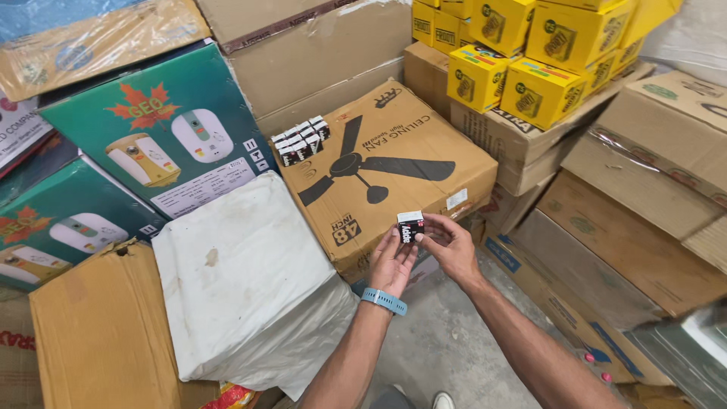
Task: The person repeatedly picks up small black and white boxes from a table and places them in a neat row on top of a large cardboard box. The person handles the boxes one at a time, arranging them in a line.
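Both my hands hold one small black, white and red box (410, 226) in front of a large brown carton with a fan drawing (394, 170). My left hand (391, 263), with a light blue band on its wrist, grips the box from below and the left. My right hand (447, 242) pinches it from the right with fingertips. Several more of the same small boxes (301, 140) stand in a tight cluster on the far left corner of the fan carton, well beyond my hands.
Green cartons with heater pictures (163, 132) lean at left. A white wrapped bundle (242, 280) and a brown carton (102, 329) sit near left. Yellow boxes (522, 53) are stacked at the back right over brown cartons (628, 220). Grey concrete floor (447, 348) shows below my arms.
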